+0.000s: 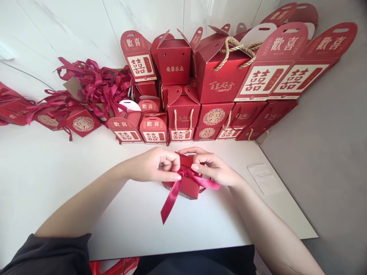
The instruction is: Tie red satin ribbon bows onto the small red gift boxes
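Note:
On the white table in front of me stands a small red gift box [189,188] with a magenta ribbon [172,200] crossed over its top. One ribbon tail hangs down toward me and the other reaches to the right. My left hand [162,165] is closed at the box's left side, thumb and curled fingers pinching the ribbon near the crossing. From the right, my right hand [210,166] bends over the box with its thumb and fingertips on the ribbon by the knot. Part of the box top is hidden under both hands.
Red gift boxes [219,86] with gold lettering, some with rope handles, are stacked along the back wall. A heap of magenta ribbons [100,84] lies at the back left, beside more ribboned boxes [83,121]. A white paper packet [263,178] rests near the table's right edge.

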Tool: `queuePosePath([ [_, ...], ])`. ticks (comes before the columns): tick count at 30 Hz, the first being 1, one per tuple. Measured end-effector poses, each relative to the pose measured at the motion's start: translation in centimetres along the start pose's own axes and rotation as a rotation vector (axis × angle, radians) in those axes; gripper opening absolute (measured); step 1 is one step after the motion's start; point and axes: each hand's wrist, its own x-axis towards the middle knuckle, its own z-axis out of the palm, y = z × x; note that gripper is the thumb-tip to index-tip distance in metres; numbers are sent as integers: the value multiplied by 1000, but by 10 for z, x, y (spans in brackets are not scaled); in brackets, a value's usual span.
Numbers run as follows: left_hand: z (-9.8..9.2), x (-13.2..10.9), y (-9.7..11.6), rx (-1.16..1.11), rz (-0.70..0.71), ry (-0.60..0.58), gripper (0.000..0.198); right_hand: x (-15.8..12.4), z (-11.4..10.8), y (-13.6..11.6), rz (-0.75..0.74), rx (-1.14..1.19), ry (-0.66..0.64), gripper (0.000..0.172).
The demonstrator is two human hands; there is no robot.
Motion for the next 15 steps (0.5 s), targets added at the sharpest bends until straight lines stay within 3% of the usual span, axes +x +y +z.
queuePosePath([
  [5,2,0,-2,54,-65,-77,39,0,2,-1,-1,-13,7,35],
  [11,3,5,-7,141,-97,54,47,0,2,1,-8,30,4,32],
  [15,3,8,-9,176,-89,60,50,2,4,6,16,73,24,32],
])
